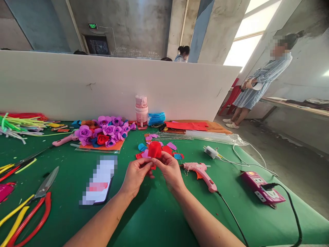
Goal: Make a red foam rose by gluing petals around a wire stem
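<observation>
Between my fingertips is a red petal [155, 149], upright above the green table [123, 219]. My left hand [136, 173] pinches its lower left edge, and my right hand [168, 168] pinches it from the right with the thumb in front. Just beyond my hands lie loose purple, red and blue petals, among them a purple petal [171, 146] and a blue petal [142, 147]. A pink glue gun [202, 170] rests right of my right hand, its nozzle pointing toward it. A phone [99, 181] lies left of my left hand.
Scissors [46, 185] lie at the left, behind them a pile of purple paper flowers [109, 130]. A pink bottle [142, 115] stands against the white partition [102, 82]. Cables lead to a power strip [263, 188] and a charger [212, 152]. A person [264, 82] stands at the right.
</observation>
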The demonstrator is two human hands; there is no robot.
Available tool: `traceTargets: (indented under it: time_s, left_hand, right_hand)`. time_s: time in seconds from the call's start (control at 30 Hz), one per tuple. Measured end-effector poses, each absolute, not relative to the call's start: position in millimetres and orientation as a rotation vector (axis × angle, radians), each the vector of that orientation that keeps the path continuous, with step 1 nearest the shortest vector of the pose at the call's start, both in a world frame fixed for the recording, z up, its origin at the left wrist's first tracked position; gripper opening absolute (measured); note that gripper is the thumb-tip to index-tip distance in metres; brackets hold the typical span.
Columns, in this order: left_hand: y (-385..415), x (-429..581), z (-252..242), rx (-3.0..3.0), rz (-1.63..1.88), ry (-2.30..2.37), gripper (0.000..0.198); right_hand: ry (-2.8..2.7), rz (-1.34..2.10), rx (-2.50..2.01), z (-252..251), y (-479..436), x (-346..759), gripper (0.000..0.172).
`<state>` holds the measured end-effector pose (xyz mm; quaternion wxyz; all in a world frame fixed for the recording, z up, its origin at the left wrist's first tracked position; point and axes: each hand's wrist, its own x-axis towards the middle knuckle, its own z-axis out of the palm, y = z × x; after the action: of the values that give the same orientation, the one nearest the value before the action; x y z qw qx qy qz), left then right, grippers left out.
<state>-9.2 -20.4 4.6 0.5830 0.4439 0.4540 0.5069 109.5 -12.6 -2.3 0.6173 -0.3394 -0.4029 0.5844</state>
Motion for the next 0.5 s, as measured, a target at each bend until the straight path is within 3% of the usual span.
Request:
traceTargets:
  time_s: [0.5]
  left_hand:
    - [-15.1,-19.0,12.6,0.991,1.334,1.077,0.023]
  right_hand:
    - [-0.985,1.332,-0.804,-9.4,-10.7,108.5,0.025]
